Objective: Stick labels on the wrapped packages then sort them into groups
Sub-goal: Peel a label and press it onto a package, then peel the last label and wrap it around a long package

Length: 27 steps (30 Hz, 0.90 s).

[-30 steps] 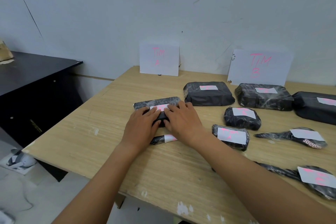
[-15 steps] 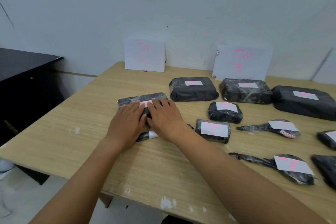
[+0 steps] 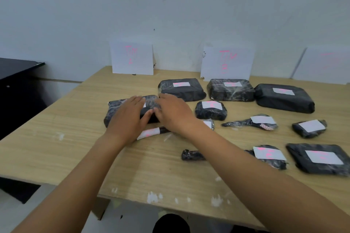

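A flat black wrapped package [image 3: 115, 109] lies on the wooden table [image 3: 75, 138] left of centre. My left hand [image 3: 128, 117] lies flat on top of it and my right hand [image 3: 172, 111] rests on its right end, fingers fairly straight. Its white label is mostly hidden under my hands. A thin wrapped stick with a pink-marked label [image 3: 149, 133] lies just in front of the package, under my wrists. Several other black packages with white labels lie to the right, such as the block [image 3: 181, 89] behind my right hand.
Two white cards with pink writing lean on the wall, one at the left [image 3: 132, 58] and one at the middle [image 3: 227, 63]; a third [image 3: 327, 64] shows at the far right. A small unlabelled wrapped piece [image 3: 192, 155] lies near my right forearm. A black cabinet [image 3: 17, 81] stands left.
The view has swung right, bringing more packages and a third card into sight. My hands have spread slightly apart on the package; the left one now covers more of the label.
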Each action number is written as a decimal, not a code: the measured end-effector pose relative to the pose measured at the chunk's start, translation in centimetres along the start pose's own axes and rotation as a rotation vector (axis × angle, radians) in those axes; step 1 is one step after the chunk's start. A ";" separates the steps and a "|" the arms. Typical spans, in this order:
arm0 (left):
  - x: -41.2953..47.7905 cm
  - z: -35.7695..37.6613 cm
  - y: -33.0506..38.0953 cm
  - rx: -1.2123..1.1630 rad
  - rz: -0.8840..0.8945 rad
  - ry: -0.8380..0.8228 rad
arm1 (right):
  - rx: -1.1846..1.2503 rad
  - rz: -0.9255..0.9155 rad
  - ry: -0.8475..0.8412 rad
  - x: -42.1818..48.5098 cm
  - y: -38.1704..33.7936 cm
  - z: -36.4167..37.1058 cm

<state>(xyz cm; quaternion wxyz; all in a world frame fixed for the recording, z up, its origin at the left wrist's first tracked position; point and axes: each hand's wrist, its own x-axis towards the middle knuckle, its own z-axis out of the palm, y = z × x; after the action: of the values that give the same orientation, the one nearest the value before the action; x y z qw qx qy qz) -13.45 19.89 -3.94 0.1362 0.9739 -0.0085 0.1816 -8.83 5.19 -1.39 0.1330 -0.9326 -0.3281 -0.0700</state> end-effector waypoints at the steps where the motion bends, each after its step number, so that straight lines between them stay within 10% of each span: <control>1: 0.1 -0.1 0.9 -0.033 0.020 -0.003 | 0.006 0.005 0.001 -0.8 0.8 -0.8; 27: 6.6 10.4 39.5 -0.305 0.623 -0.249 | -0.103 0.615 0.195 -26.9 27.3 -14.2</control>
<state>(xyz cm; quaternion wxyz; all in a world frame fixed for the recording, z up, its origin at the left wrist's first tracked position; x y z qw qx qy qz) -6.21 -20.71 -0.51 0.2160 0.9077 -0.3480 0.0911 -13.04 -35.40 0.84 0.1315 -0.9824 -0.0127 -0.1320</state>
